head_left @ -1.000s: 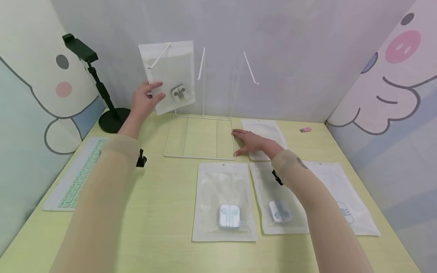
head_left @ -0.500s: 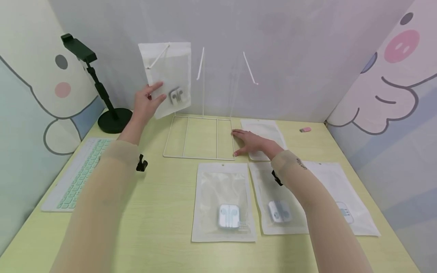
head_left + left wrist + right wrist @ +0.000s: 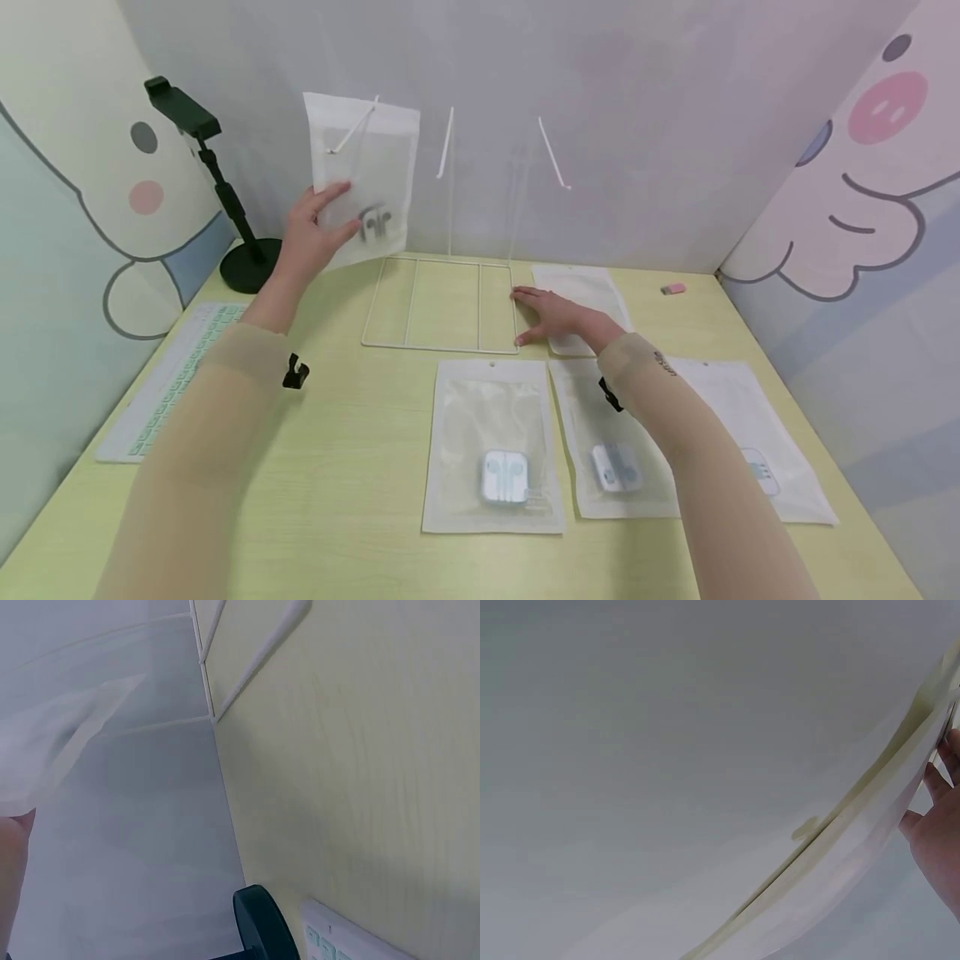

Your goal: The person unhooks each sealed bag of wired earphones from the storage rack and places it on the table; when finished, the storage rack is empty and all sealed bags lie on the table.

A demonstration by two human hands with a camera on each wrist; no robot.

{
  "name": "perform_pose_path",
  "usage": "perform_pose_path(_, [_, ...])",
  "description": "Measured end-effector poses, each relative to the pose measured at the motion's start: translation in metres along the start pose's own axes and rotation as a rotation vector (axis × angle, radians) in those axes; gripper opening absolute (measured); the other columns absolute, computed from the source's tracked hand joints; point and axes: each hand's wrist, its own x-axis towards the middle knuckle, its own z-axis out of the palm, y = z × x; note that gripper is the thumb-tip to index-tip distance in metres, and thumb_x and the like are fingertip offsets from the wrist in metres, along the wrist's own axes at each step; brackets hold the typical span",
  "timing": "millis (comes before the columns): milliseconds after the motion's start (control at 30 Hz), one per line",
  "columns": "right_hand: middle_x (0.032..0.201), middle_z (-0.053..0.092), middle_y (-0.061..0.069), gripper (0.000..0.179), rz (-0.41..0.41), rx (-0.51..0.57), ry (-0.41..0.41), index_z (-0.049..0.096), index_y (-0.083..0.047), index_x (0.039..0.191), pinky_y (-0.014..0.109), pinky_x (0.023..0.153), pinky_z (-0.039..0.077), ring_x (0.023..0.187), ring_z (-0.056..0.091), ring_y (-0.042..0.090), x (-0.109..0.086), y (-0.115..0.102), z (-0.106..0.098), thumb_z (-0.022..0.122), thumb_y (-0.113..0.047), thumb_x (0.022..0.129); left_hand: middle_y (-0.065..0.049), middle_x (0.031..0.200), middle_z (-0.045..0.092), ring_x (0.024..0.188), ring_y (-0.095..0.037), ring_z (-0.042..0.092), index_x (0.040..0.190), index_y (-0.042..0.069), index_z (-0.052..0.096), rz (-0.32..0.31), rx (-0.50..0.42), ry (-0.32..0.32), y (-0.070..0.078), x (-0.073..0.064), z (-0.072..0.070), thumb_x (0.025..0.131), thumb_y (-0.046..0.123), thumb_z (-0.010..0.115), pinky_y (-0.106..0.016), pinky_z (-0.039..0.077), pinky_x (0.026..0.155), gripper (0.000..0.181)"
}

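My left hand (image 3: pixel 306 237) holds the left edge of a white zip bag (image 3: pixel 390 158) with boxed earphones (image 3: pixel 372 223) inside, thumb and index finger in front. The bag's top is at the left hook (image 3: pixel 351 129) of a white wire display rack (image 3: pixel 442 347) and appears to hang on it. In the left wrist view a fingertip (image 3: pixel 27 817) meets the bag's edge. My right hand (image 3: pixel 551 314) touches the right side of the rack's base, thumb and fingers spread, beside a white bag (image 3: pixel 577 283) lying partly under it.
More bags lie at front: one with earphones (image 3: pixel 491 417), a second earphone bag (image 3: pixel 600 417) and a white one (image 3: pixel 738 400) partly under my right sleeve. A black stand (image 3: pixel 247 265) and keyboard (image 3: pixel 161 392) are left. A pink eraser-like piece (image 3: pixel 673 288) lies back right.
The bag's lower part has swung left and slightly down with my left hand, while its top stays at the hook. My right hand keeps its place on the rack.
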Motion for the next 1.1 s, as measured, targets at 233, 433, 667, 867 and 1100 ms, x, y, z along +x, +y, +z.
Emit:
perform_pose_path(233, [0.158,0.014,0.012,0.098,-0.005,0.001,0.004,0.024,-0.007,0.15,0.052,0.115,0.012,0.144,0.014,0.031,0.0,0.0,0.0,0.072,-0.052,0.077,-0.009,0.141,0.045,0.123,-0.024,0.046,0.134,0.023,0.055,0.023,0.042,0.009,0.002,-0.006,-0.01,0.081,0.015,0.075,-0.041,0.041,0.1,0.057])
perform_pose_path(433, [0.157,0.015,0.013,0.098,-0.014,0.005,0.01,0.024,-0.006,0.149,0.052,0.115,0.013,0.144,0.015,0.032,0.0,0.001,0.001,0.072,-0.051,0.077,-0.009,0.138,0.049,0.118,-0.027,0.05,0.134,0.025,0.055,0.076,0.104,0.011,0.004,-0.014,-0.017,0.082,0.014,0.074,-0.041,0.045,0.094,0.056])
perform_pose_path(667, [0.158,0.015,0.012,0.098,-0.008,0.002,0.01,0.023,-0.007,0.15,0.051,0.115,0.013,0.144,0.015,0.032,0.001,0.0,0.001,0.072,-0.052,0.077,-0.015,0.133,0.051,0.115,-0.033,0.051,0.136,0.024,0.053,0.129,0.173,0.008,0.01,-0.024,-0.024,0.082,0.008,0.072,-0.054,0.045,0.09,0.059])
perform_pose_path(867, [0.157,0.015,0.011,0.099,-0.012,0.006,0.014,0.023,-0.008,0.15,0.051,0.115,0.014,0.144,0.015,0.032,0.0,0.0,0.0,0.072,-0.052,0.077,-0.015,0.131,0.052,0.111,-0.033,0.053,0.136,0.025,0.053,0.152,0.201,0.037,0.014,-0.033,-0.028,0.081,0.007,0.073,-0.051,0.045,0.085,0.061])
perform_pose_path(1100, [0.157,0.015,0.012,0.098,-0.016,0.001,0.016,0.023,-0.007,0.15,0.051,0.115,0.012,0.144,0.015,0.031,-0.001,0.0,0.001,0.072,-0.052,0.077,-0.016,0.133,0.049,0.111,-0.034,0.051,0.139,0.025,0.049,0.148,0.219,0.038,0.023,-0.043,-0.036,0.08,0.003,0.073,-0.051,0.045,0.085,0.067])
